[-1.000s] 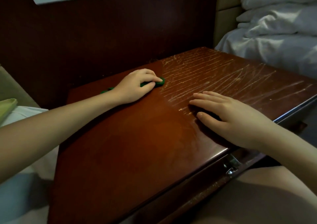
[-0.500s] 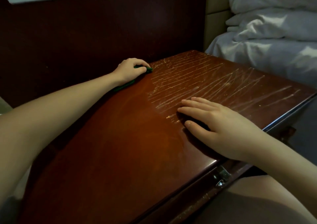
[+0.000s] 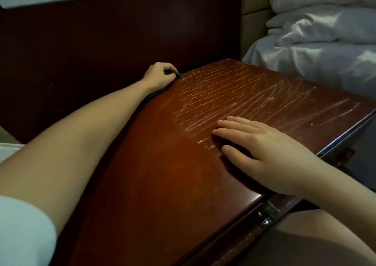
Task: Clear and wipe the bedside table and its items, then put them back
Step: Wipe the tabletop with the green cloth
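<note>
Left hand (image 3: 160,76) clutched a green cloth (image 3: 172,74) at the bedside table (image 3: 162,174)'s far edge, likely wiping there; right hand (image 3: 262,151) lay flat, fingers straight, apparently steadying the table

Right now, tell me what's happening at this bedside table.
A person is wiping the bedside table. The left hand grips a green cloth at the far edge of the top, against the dark wall panel. The right hand rests flat, fingers straight, nearer the front edge. Pale streaks cover the part of the top toward the bed; the nearer part looks smooth.
</note>
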Demonstrator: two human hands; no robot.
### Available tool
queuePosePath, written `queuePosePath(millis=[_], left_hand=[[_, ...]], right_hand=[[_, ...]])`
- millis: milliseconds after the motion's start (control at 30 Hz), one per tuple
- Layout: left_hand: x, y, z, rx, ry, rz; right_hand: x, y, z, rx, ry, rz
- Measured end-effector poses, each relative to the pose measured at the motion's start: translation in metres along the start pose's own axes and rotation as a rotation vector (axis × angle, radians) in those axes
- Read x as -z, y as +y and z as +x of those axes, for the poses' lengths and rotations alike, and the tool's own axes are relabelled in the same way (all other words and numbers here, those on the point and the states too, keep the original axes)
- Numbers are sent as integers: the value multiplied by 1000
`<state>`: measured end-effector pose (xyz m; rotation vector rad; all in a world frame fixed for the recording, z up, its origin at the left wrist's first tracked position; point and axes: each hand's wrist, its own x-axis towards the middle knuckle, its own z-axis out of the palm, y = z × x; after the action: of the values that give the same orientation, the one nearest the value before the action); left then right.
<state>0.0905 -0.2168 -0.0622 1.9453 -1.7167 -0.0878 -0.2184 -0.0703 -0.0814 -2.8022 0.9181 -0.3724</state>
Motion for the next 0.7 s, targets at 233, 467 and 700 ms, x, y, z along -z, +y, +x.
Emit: queuePosePath(millis=[233, 467, 700], left_hand=[[-2, 1, -2, -5, -19, 56], [-1, 6, -21, -33, 13, 75], [0, 11, -54, -78, 52, 106]], right_hand=[[4, -3, 0, -22, -35, 5], [3, -3, -1, -24, -27, 25], [2, -2, -1, -22, -12, 14]])
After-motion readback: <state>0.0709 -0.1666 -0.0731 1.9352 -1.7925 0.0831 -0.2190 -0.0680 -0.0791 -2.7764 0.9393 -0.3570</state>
